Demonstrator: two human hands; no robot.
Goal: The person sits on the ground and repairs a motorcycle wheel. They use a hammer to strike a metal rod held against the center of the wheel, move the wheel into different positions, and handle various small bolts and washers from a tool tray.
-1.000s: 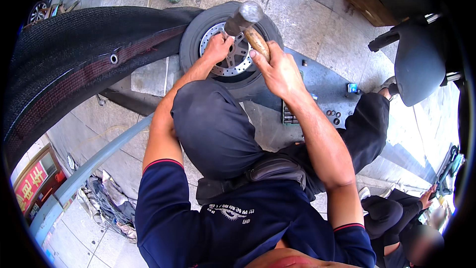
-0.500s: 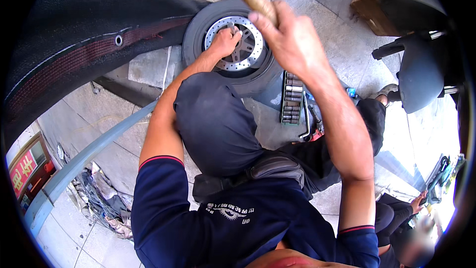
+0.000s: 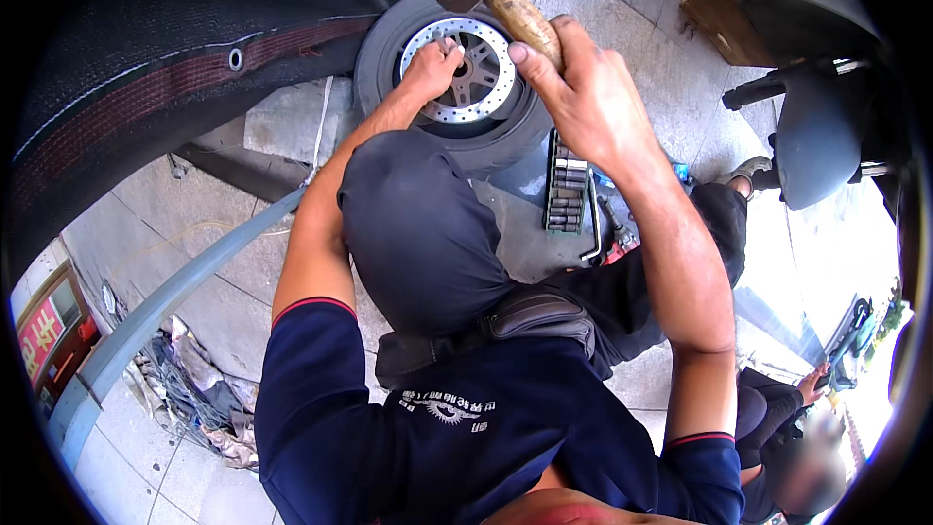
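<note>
A wheel lies flat on the floor in front of me, its black tyre [image 3: 382,73] around a silver brake disc [image 3: 502,92] pierced with small holes. My left hand [image 3: 433,71] is closed at the disc's left side, gripping a short metal rod [image 3: 441,43] whose top sticks up past the fingers. How far down the rod reaches is hidden by the hand. Raised above the wheel's right side, my right hand [image 3: 595,102] is wrapped around the worn wooden handle of a hammer [image 3: 526,21]. The hammer's blocky metal head is clear of the rod.
Right of my knee lie a socket tray [image 3: 566,196], a bent wrench [image 3: 592,219] and a red-and-black tool [image 3: 619,238]. A dark mesh cover [image 3: 224,29] spans the left, above a grey bar [image 3: 185,301]. A wooden box [image 3: 724,15] stands far right; another person [image 3: 777,428] is lower right.
The hammer and my right hand have come slightly down and to the right. My left hand keeps its hold on the rod at the disc. The whole view has shifted a little.
</note>
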